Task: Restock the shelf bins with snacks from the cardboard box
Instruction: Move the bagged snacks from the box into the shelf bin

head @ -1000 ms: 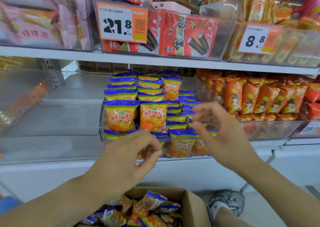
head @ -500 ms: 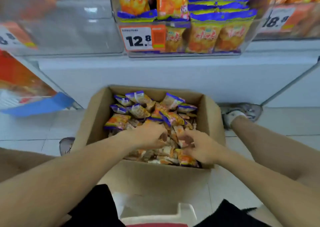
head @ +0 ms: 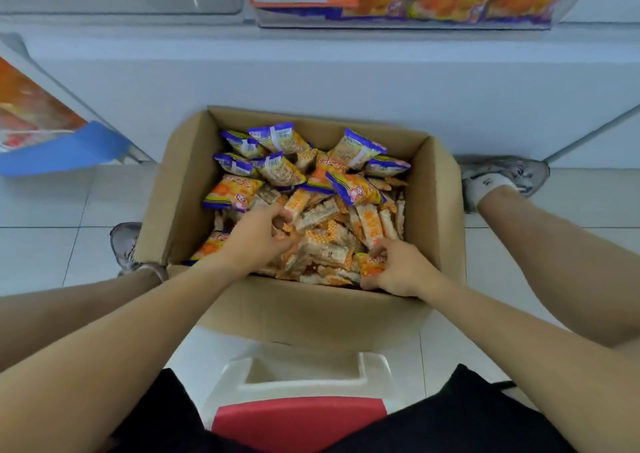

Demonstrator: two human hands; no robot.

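Cardboard box (head: 194,189) mid-frame: left hand (head: 258,234) fingers curl among snack packets (head: 332,241), right hand (head: 398,272) pinches an orange packet (head: 372,265).

You sit on a red-and-white stool (head: 298,414) at six o'clock; pale floor tiles (head: 45,203) meet a white shelf base (head: 311,72) at twelve.

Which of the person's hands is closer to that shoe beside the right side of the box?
The right hand. It grips a packet at the cardboard box's near right corner, on the shoe's side. The left hand is mid-box, farther away.
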